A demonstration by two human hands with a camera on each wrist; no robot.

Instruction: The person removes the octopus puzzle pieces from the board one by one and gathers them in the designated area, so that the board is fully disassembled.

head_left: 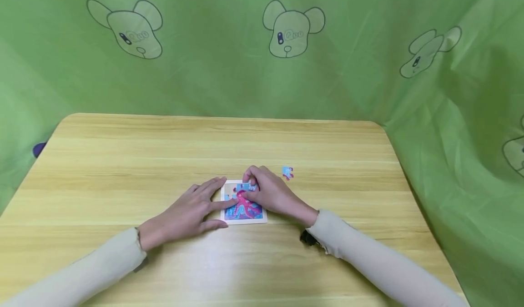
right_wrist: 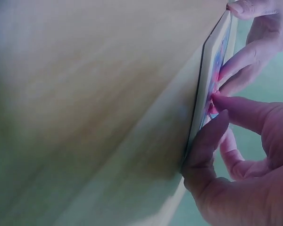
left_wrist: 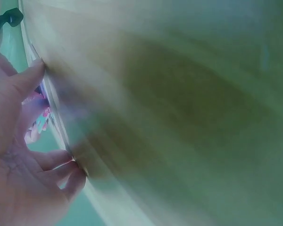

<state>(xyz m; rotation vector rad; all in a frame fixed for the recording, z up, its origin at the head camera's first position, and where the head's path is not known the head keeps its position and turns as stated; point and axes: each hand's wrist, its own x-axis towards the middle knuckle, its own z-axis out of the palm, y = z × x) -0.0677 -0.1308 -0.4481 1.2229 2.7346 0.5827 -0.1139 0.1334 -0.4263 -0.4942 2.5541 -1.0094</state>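
Observation:
A small square jigsaw puzzle (head_left: 246, 213) with a pink octopus on blue lies in a white-edged tray (head_left: 245, 222). Bare tray floor shows at its upper left. My left hand (head_left: 184, 210) spans the tray's left side, fingers spread. Its index finger rests on the picture, its thumb lies by the near edge, and other fingertips touch the far left corner. My right hand (head_left: 268, 191) bends over the upper right part, thumb and curled index finger close together at a puzzle piece (right_wrist: 212, 109) low on the picture. The fingers hide much of that piece.
A loose blue and pink puzzle piece (head_left: 288, 173) lies on the wooden table (head_left: 163, 152), beyond and right of the right hand. A green curtain (head_left: 221, 70) with mouse-head drawings hangs behind the table and along its right side.

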